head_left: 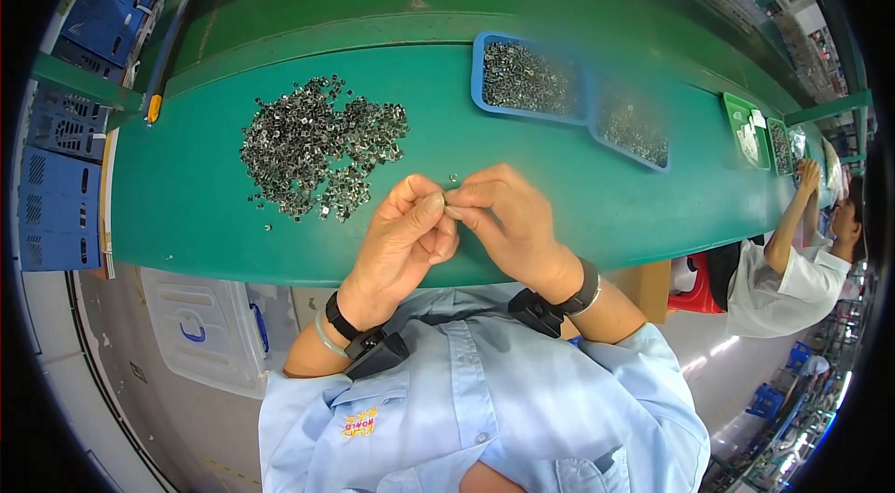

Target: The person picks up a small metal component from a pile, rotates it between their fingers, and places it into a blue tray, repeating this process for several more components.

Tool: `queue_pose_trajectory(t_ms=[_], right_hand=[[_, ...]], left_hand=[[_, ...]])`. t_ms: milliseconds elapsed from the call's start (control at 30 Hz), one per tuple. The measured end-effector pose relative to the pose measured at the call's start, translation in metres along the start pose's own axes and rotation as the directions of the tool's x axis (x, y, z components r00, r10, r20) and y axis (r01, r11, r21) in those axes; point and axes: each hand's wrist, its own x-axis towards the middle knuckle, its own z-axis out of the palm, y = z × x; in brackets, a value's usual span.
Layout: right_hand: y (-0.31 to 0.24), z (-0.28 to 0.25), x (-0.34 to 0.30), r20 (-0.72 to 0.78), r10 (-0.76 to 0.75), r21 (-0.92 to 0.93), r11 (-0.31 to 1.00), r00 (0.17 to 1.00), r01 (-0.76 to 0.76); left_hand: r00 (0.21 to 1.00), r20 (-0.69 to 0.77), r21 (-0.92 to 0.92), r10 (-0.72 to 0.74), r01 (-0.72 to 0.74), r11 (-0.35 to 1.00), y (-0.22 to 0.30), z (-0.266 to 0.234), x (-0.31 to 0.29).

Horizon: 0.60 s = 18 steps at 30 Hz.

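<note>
My left hand (pixel 407 235) and my right hand (pixel 509 217) meet over the near part of the green tabletop. The thumb and fingers of each are pinched together, fingertips touching or nearly so. Whatever they pinch is tiny and mostly covered by the fingertips, so its kind cannot be made out. Just beyond the fingertips one small shiny metal piece (pixel 453 178) lies alone on the table. To the left of my hands spreads a big loose pile of small dark and silver metal pieces (pixel 303 148).
Two blue trays (pixel 531 114) of small metal parts stand at the far right. Further right are a green tray (pixel 734 105) with white items and a co-worker (pixel 792 279) at the same bench. Blue crates (pixel 58 213) stand at left; a clear plastic box (pixel 200 330) sits below the table's edge.
</note>
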Motion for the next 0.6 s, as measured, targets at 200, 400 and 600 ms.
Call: queue_pose_trajectory(t_ms=[200, 400, 600], right_hand=[[0.004, -0.004, 0.003, 0.017, -0.029, -0.027, 0.999, 0.999, 0.029], [-0.004, -0.003, 0.005, -0.03, 0.076, 0.213, 0.975, 0.997, -0.068], [-0.004, -0.003, 0.008, -0.008, 0.035, 0.2, 0.979, 0.999, -0.032]], left_hand=[[0.998, -0.067, 0.096, 0.013, -0.007, 0.995, 0.007, 0.01, -0.002], [0.999, 0.038, -0.078, -0.015, 0.018, 0.997, 0.002, 0.011, -0.003], [0.997, 0.083, -0.104, -0.007, 0.015, 0.994, -0.001, 0.008, -0.003]])
